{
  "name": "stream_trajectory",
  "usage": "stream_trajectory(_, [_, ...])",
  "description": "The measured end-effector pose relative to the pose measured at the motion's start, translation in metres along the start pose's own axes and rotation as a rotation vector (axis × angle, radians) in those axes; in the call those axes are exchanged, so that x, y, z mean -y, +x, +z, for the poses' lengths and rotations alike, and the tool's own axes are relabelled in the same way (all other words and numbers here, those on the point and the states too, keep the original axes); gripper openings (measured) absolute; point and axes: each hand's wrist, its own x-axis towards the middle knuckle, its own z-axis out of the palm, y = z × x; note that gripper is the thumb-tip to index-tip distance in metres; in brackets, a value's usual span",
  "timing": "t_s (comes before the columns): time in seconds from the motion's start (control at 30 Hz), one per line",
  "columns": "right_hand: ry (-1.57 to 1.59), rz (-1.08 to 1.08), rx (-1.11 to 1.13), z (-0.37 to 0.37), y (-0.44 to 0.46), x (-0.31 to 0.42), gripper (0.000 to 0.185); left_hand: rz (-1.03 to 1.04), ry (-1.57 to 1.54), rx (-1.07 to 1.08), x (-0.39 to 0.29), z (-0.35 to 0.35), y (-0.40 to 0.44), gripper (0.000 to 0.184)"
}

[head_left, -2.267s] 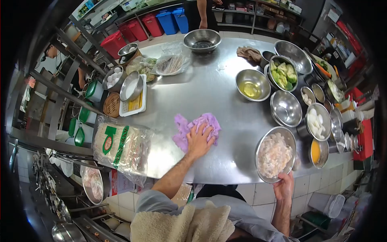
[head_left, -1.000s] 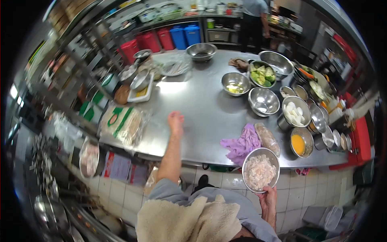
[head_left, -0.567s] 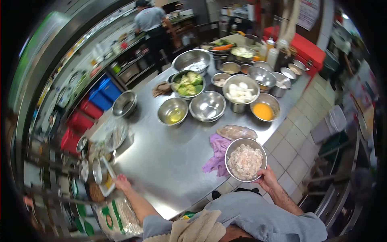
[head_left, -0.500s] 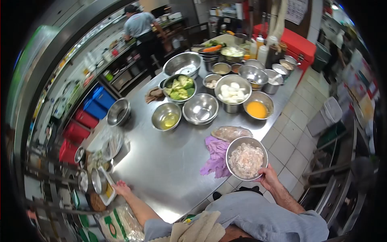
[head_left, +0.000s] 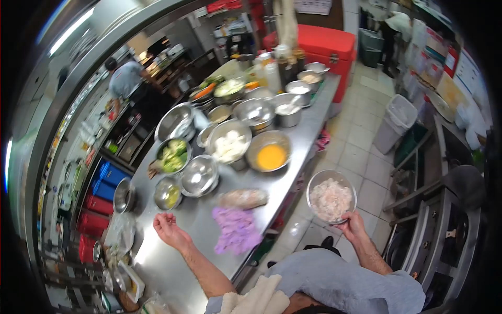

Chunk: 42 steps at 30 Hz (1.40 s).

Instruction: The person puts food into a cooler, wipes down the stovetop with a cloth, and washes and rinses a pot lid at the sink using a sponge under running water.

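Observation:
In the head view my right hand [head_left: 351,224] grips the rim of a steel bowl [head_left: 312,189] holding pale pinkish chopped raw meat [head_left: 331,200]. This bowl is held over the floor, just off the counter's right edge. Over the counter is my left hand [head_left: 171,230], fingers curled together; whatever they may pinch is too small to make out. A purple cloth [head_left: 235,230] lies right of that hand, beside a plastic-wrapped roll [head_left: 243,199]. Just beyond my left fingers stands a small bowl of yellowish liquid [head_left: 168,193].
Bowls crowd the steel counter [head_left: 201,251]: peeled eggs [head_left: 230,146], orange-yellow liquid [head_left: 271,156], green vegetables [head_left: 173,156] and an unfilled bowl [head_left: 199,175]. A white tray [head_left: 132,282] sits near left. Behind stands a red cooler [head_left: 327,47]. One person [head_left: 128,81] works at the back.
My left hand has left the white tray and come up across the counter towards the bowls. The camera has turned right; my right hand still carries the meat bowl, now beyond the counter's edge.

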Motion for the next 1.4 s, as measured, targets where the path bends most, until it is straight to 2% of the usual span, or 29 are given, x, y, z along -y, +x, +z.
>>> stream_trajectory(0.07, [-0.033, -0.002, -0.022, -0.026, 0.013, 0.029, 0.060, 0.083, -0.052, 0.126, -0.004, 0.071, -0.042, 0.015])
stream_trajectory(0.13, [-0.010, -0.019, -0.101, -0.054, 0.021, 0.056, 0.061, 0.069, -0.060, 0.220, 0.003, 0.125, -0.077, 0.015])
stream_trajectory(0.23, [-0.063, -0.067, -0.111, -0.076, 0.024, 0.098, 0.063, 0.045, -0.101, 0.390, 0.029, 0.195, -0.124, 0.015])
stream_trajectory(0.53, [0.073, -0.174, -0.263, -0.139, 0.076, 0.186, 0.067, -0.125, -0.173, 0.731, 0.133, 0.385, -0.217, 0.015])
stream_trajectory(0.63, [0.133, -0.238, -0.301, -0.158, 0.109, 0.215, 0.068, -0.156, -0.221, 0.766, 0.170, 0.452, -0.232, 0.015])
stream_trajectory(0.8, [0.235, -0.295, -0.428, -0.186, 0.172, 0.266, 0.066, -0.346, -0.250, 0.823, 0.242, 0.574, -0.252, 0.015])
stream_trajectory(0.87, [0.285, -0.390, -0.492, -0.184, 0.193, 0.294, 0.065, -0.432, -0.267, 0.858, 0.265, 0.630, -0.259, 0.014])
stream_trajectory(0.93, [0.274, -0.433, -0.486, -0.186, 0.213, 0.322, 0.064, -0.428, -0.270, 0.962, 0.273, 0.680, -0.268, 0.014])
stream_trajectory(1.03, [0.347, -0.462, -0.590, -0.188, 0.247, 0.362, 0.068, -0.463, -0.269, 1.053, 0.295, 0.746, -0.282, 0.014])
stream_trajectory(1.17, [0.348, -0.456, -0.558, -0.204, 0.302, 0.412, 0.067, -0.558, -0.259, 1.136, 0.331, 0.813, -0.309, 0.014])
stream_trajectory(1.23, [0.386, -0.428, -0.612, -0.212, 0.336, 0.438, 0.066, -0.584, -0.245, 1.172, 0.353, 0.845, -0.322, 0.015])
stream_trajectory(1.4, [0.332, -0.395, -0.508, -0.246, 0.435, 0.520, 0.065, -0.531, -0.214, 1.142, 0.397, 0.925, -0.349, 0.015])
